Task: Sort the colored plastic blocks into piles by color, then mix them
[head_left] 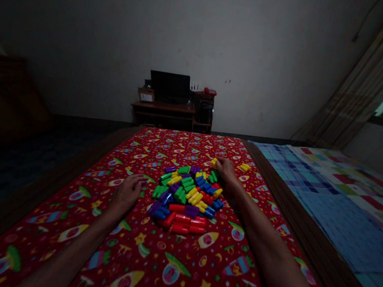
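A pile of small, glossy bullet-shaped plastic toy blocks lies on a red printed cloth point(170, 276). Among them are red blocks point(183, 218), green blocks point(180, 195), yellow blocks point(195, 195), blue blocks point(203, 183) and purple blocks point(191, 211). At the far right edge of the pile, my right hand point(225, 169) pinches a yellow block point(213, 162) between thumb and fingers. Another yellow piece point(245, 167) lies apart, just right of that hand. My left hand point(128, 191) rests on the cloth left of the pile, fingers loosely stretched toward it, holding nothing.
Beyond the cloth's far end stands a desk point(164, 107) with a dark monitor point(169, 86) and a red object point(210, 91). On the right lies blue checked bedding point(306, 200), below a curtain point(355, 92). Dark wooden furniture point(3, 94) is at the left.
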Motion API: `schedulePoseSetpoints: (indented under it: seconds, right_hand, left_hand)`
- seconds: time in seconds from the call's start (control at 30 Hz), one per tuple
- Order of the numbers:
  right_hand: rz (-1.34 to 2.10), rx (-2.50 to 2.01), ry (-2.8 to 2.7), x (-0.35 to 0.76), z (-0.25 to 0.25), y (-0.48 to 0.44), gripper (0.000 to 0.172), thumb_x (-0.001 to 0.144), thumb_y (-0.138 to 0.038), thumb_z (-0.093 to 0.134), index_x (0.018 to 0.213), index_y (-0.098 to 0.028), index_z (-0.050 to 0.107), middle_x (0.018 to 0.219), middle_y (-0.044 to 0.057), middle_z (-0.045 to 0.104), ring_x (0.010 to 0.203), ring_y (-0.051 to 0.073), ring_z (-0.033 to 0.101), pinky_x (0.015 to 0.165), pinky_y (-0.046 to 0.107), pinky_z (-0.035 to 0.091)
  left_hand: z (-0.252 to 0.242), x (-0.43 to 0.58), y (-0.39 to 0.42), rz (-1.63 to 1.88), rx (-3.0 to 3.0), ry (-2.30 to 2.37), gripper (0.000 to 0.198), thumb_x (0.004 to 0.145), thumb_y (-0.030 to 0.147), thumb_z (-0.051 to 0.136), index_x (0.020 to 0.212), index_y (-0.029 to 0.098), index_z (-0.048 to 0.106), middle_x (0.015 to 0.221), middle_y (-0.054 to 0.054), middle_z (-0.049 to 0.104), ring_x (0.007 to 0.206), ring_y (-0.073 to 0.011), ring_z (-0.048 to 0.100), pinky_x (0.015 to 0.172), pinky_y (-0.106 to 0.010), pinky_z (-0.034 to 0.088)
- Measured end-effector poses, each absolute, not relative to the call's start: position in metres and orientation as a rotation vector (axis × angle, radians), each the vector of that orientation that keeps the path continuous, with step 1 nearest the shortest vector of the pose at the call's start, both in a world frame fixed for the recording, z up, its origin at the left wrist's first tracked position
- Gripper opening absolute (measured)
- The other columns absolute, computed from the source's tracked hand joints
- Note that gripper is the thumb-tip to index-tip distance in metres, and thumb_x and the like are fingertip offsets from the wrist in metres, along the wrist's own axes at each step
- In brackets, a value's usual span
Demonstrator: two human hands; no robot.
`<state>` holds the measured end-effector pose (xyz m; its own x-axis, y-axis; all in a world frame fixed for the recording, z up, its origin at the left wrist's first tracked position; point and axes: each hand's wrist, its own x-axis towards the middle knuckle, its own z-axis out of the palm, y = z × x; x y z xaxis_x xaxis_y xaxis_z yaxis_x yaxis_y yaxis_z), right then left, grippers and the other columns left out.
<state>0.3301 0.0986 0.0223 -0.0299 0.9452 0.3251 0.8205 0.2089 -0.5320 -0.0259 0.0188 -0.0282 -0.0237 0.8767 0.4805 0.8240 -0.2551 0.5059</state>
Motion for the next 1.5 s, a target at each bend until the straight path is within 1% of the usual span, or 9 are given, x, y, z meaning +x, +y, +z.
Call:
schedulePoseSetpoints:
  seconds: [0.37, 0.53, 0.67, 0.83, 0.9, 0.97, 1.17, 1.33, 1.5]
  right_hand:
    - [0.012, -2.051, -1.335, 0.411, 0.009, 0.094, 0.038, 0.082, -0.025, 0.046, 0.108, -0.011, 0.071, 0.104, 0.017, 0.068, 0.097, 0.027, 0.059, 0.085, 0.035, 0.044]
    - [-0.137, -2.038, -1.207, 0.417, 0.0, 0.09, 0.038, 0.083, -0.022, 0.04, 0.105, -0.013, 0.07, 0.108, 0.017, 0.065, 0.104, 0.028, 0.054, 0.093, 0.044, 0.041]
    - [-0.11, -1.959, -1.245, 0.413, 0.026, 0.094, 0.04, 0.083, -0.017, 0.039, 0.107, -0.01, 0.07, 0.109, 0.019, 0.066, 0.104, 0.027, 0.056, 0.094, 0.04, 0.041]
    - [0.06, -1.608, -1.673, 0.356, 0.067, 0.092, 0.035, 0.088, -0.023, 0.041, 0.1, -0.012, 0.072, 0.094, 0.009, 0.072, 0.088, 0.02, 0.064, 0.079, 0.026, 0.045]
    - [0.178, -1.545, -2.033, 0.324, 0.066, 0.082, 0.036, 0.091, -0.031, 0.043, 0.087, -0.012, 0.073, 0.078, 0.007, 0.071, 0.077, 0.019, 0.064, 0.069, 0.025, 0.043]
    - [0.224, -1.58, -2.288, 0.295, 0.056, 0.068, 0.035, 0.09, -0.038, 0.048, 0.085, -0.014, 0.073, 0.077, 0.008, 0.071, 0.074, 0.02, 0.064, 0.065, 0.025, 0.042]
    - [0.11, -1.578, -2.38, 0.27, 0.036, 0.053, 0.024, 0.086, -0.03, 0.056, 0.101, -0.018, 0.072, 0.096, 0.012, 0.072, 0.089, 0.022, 0.066, 0.071, 0.025, 0.044]
    - [0.073, -1.57, -2.108, 0.308, 0.049, 0.074, 0.045, 0.083, -0.023, 0.056, 0.127, -0.017, 0.06, 0.107, 0.01, 0.071, 0.096, 0.023, 0.064, 0.082, 0.028, 0.045]
    - [-0.12, -1.843, -1.577, 0.378, 0.042, 0.083, 0.053, 0.088, -0.025, 0.046, 0.138, -0.006, 0.046, 0.115, 0.02, 0.066, 0.101, 0.027, 0.062, 0.088, 0.035, 0.045]
  left_hand:
    - [-0.029, -0.023, 0.018, 1.206, 2.109, 1.854, 0.034, 0.081, 0.032, 0.038, 0.085, 0.02, 0.07, 0.107, -0.009, 0.069, 0.102, -0.0235, 0.063, 0.096, -0.041, 0.049]
    - [-0.03, -0.024, 0.019, 1.188, 2.113, 1.846, 0.034, 0.081, 0.032, 0.039, 0.086, 0.02, 0.07, 0.108, -0.01, 0.068, 0.103, -0.0233, 0.063, 0.097, -0.041, 0.049]
    - [-0.029, -0.023, 0.017, 1.168, 2.123, 1.834, 0.036, 0.082, 0.032, 0.038, 0.088, 0.019, 0.07, 0.11, -0.01, 0.067, 0.104, -0.0238, 0.063, 0.097, -0.041, 0.049]
    - [-0.028, -0.02, 0.018, 1.187, 2.109, 1.844, 0.035, 0.081, 0.03, 0.038, 0.084, 0.019, 0.07, 0.107, -0.01, 0.068, 0.102, -0.024, 0.063, 0.096, -0.041, 0.049]
    - [-0.029, -0.02, 0.018, 1.196, 2.11, 1.832, 0.033, 0.081, 0.03, 0.039, 0.084, 0.02, 0.07, 0.107, -0.009, 0.068, 0.102, -0.0235, 0.063, 0.096, -0.041, 0.049]
    - [-0.029, -0.02, 0.018, 1.203, 2.11, 1.824, 0.033, 0.081, 0.03, 0.039, 0.084, 0.021, 0.071, 0.107, -0.009, 0.068, 0.103, -0.023, 0.062, 0.097, -0.04, 0.049]
    - [-0.03, -0.021, 0.019, 1.21, 2.102, 1.811, 0.034, 0.08, 0.03, 0.039, 0.086, 0.021, 0.071, 0.107, -0.009, 0.068, 0.103, -0.0231, 0.063, 0.096, -0.04, 0.05]
    - [-0.032, -0.021, 0.021, 1.222, 2.09, 1.814, 0.035, 0.08, 0.031, 0.038, 0.084, 0.02, 0.071, 0.109, -0.01, 0.068, 0.103, -0.0241, 0.063, 0.096, -0.041, 0.049]
    - [-0.035, -0.021, 0.022, 1.237, 2.094, 1.793, 0.033, 0.081, 0.032, 0.039, 0.084, 0.02, 0.07, 0.107, -0.009, 0.067, 0.103, -0.0233, 0.062, 0.097, -0.04, 0.049]
